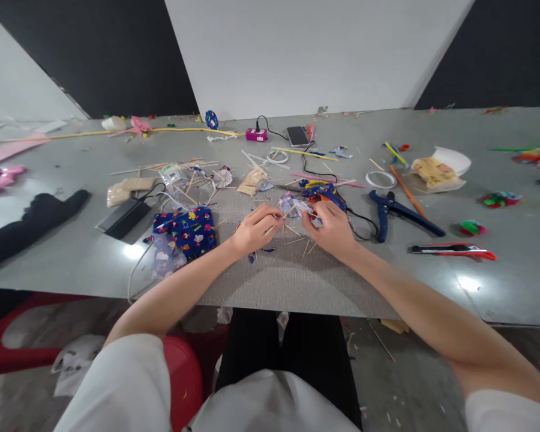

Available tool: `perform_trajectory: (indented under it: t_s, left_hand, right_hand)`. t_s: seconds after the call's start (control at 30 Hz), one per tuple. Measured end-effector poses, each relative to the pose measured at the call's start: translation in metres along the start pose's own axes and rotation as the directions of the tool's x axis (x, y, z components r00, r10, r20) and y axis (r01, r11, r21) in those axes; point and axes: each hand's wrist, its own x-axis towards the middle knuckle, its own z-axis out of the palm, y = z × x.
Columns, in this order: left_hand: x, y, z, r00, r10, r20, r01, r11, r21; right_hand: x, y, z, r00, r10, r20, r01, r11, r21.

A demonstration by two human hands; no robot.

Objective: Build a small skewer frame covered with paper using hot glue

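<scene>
Close in front of me, over the table's middle, both hands meet at a small pale purple printed piece (290, 202) of thin sheet material. My left hand (258, 229) is closed, its fingertips pinching a thin wooden stick (290, 211). With thumb and fingers together, my right hand (332, 227) grips the pale piece from its right side. Loose thin sticks (296, 241) and dark blue scraps (252, 258) lie below the hands. Just behind my right hand is a blue and orange tool (326, 191), partly hidden.
Blue printed fabric (200, 231) and a black box with a cable (125, 216) lie left. To the right are a blue cutter (382, 210), a utility knife (454, 250) and a tape roll (380, 179). Behind are a phone (297, 136) and a purple socket block (256, 134).
</scene>
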Motion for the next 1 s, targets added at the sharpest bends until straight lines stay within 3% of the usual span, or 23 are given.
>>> perform_trajectory:
  t_s: [0.2, 0.3, 0.43, 0.6, 0.77, 1.0]
  left_hand:
    - [-0.003, 0.005, 0.005, 0.995, -0.1, 0.007, 0.1, 0.995, -0.009]
    - [-0.003, 0.009, 0.008, 0.964, -0.255, 0.079, 0.263, 0.957, -0.126]
    - [-0.002, 0.011, 0.012, 0.862, -0.424, 0.276, 0.504, 0.769, -0.392]
    - [-0.001, 0.007, 0.017, 0.789, -0.372, 0.49, 0.615, 0.49, -0.618]
    - [0.004, 0.007, 0.014, 0.761, -0.348, 0.547, 0.648, 0.39, -0.654]
    - [0.01, 0.016, 0.008, 0.678, -0.462, 0.572, 0.708, 0.2, -0.677]
  right_hand:
    - [0.001, 0.001, 0.0, 0.999, -0.01, -0.032, 0.01, 1.0, 0.001]
    - [0.001, 0.002, 0.0, 0.999, 0.008, -0.031, -0.008, 1.0, 0.004]
    - [0.0, 0.006, 0.001, 0.999, 0.022, -0.043, -0.022, 1.0, 0.009]
    - [-0.001, 0.012, 0.001, 0.999, 0.017, -0.05, -0.017, 1.0, -0.004]
    - [0.0, 0.012, 0.0, 0.998, 0.041, -0.043, -0.04, 0.999, 0.022]
    - [0.003, 0.007, -0.003, 0.999, -0.008, -0.044, 0.011, 0.997, 0.07]
